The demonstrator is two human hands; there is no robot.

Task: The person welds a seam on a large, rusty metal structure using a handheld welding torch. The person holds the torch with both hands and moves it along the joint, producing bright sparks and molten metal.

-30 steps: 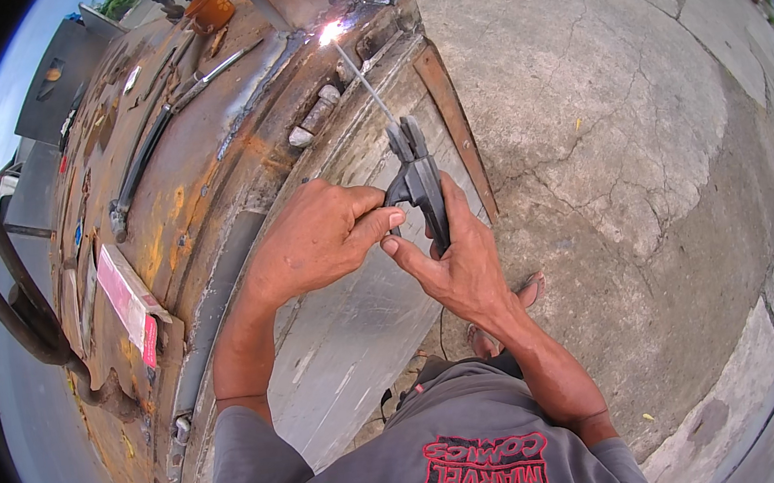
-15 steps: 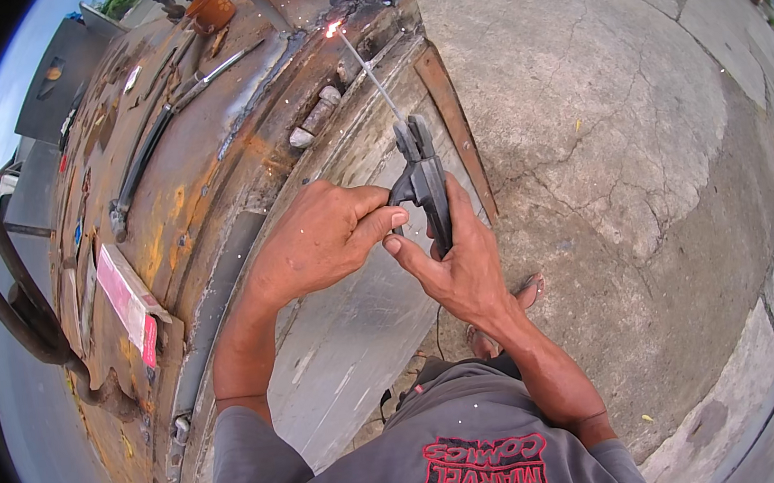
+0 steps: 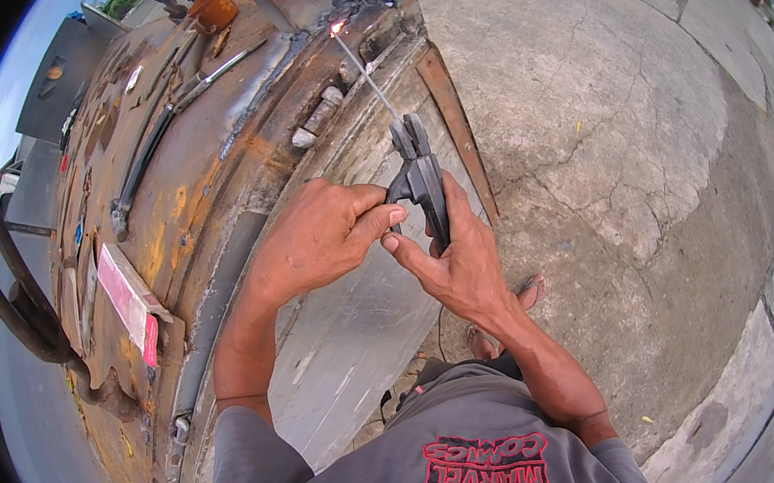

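A dark welding clamp (image 3: pixel 420 180) is sitting near the middle of the frame, a little above center. A thin welding rod (image 3: pixel 366 77) is sticking out of its top and slanting up to the left. The tip of the rod is touching the rusty metal body (image 3: pixel 210 195), and a small bright spark (image 3: pixel 337 28) is glowing there, near the top middle of the frame.

The right hand (image 3: pixel 457 267) is wrapping tight around the clamp's handle from below. The left hand (image 3: pixel 315 240) is coming in from the left, with its fingers curled shut and its fingertips pressing on the side of the clamp.

The rusty metal body is filling the left half of the frame. A long dark bar (image 3: pixel 164 128) is lying on it in the upper left. A red and white box (image 3: pixel 131 299) is lying on it at the left, and a brown cup (image 3: pixel 212 8) is standing near the top. A rusty flat strip (image 3: pixel 457 128) is leaning just right of the clamp.

Cracked grey concrete ground (image 3: pixel 642 136) is covering the right half. A foot in a sandal (image 3: pixel 527 294) is showing just beyond the right wrist. A grey shirt (image 3: pixel 431 456) with a red print is filling the bottom middle.
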